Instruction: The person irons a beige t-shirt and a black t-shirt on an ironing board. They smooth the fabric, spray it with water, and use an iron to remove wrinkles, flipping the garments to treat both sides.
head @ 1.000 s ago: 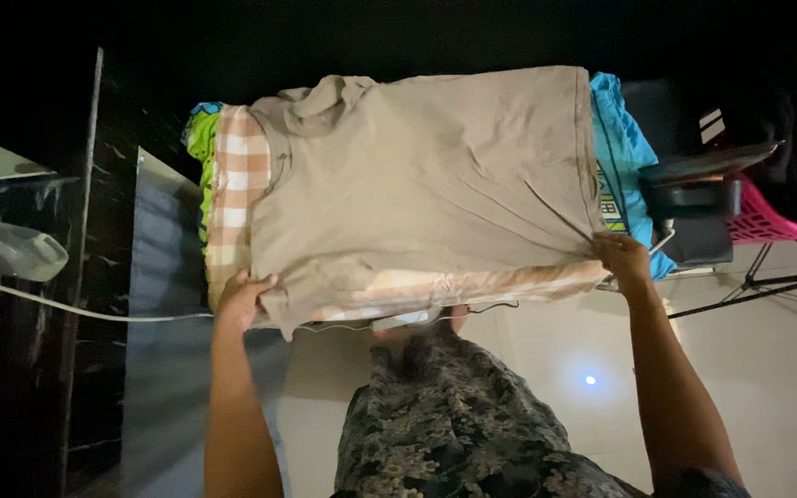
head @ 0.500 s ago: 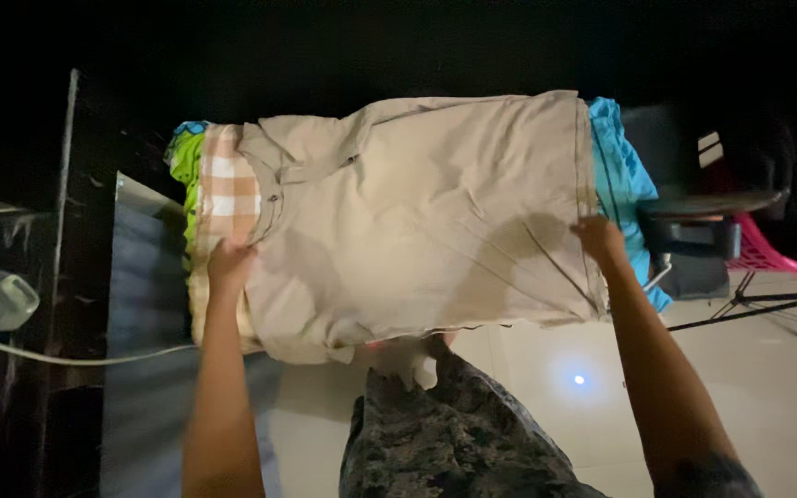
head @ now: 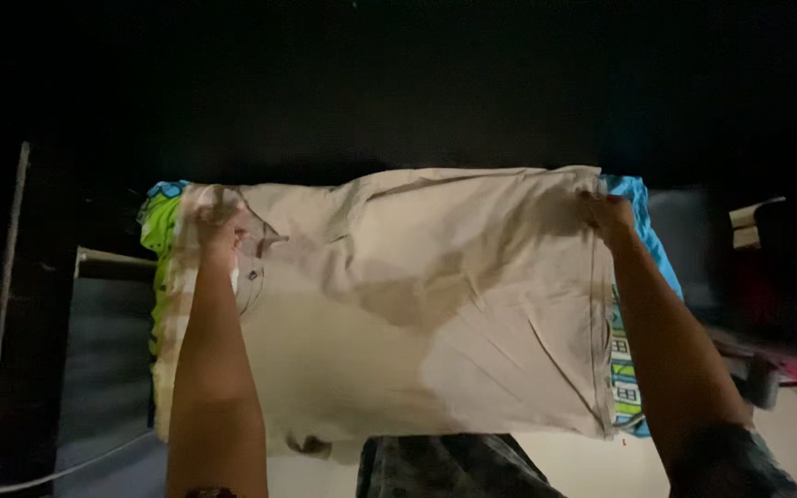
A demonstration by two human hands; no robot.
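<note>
Head view: beige shirt (head: 417, 304) spread flat over a stack of clothes (head: 160, 231), long axis left-right, collar end pointing left. Left hand (head: 216, 226) pinches the collar corner; right hand (head: 606, 214) pinches the far hem corner. Blue garment (head: 643, 240) underneath, right.

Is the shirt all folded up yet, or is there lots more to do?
Not yet. Done: the beige shirt lies spread fairly flat over the pile, covering the checked cloth and blue cloth. In hand: the left hand is at the collar end and the right hand at the hem's far corner. Left: no fold shows; creases cross the middle.
</note>
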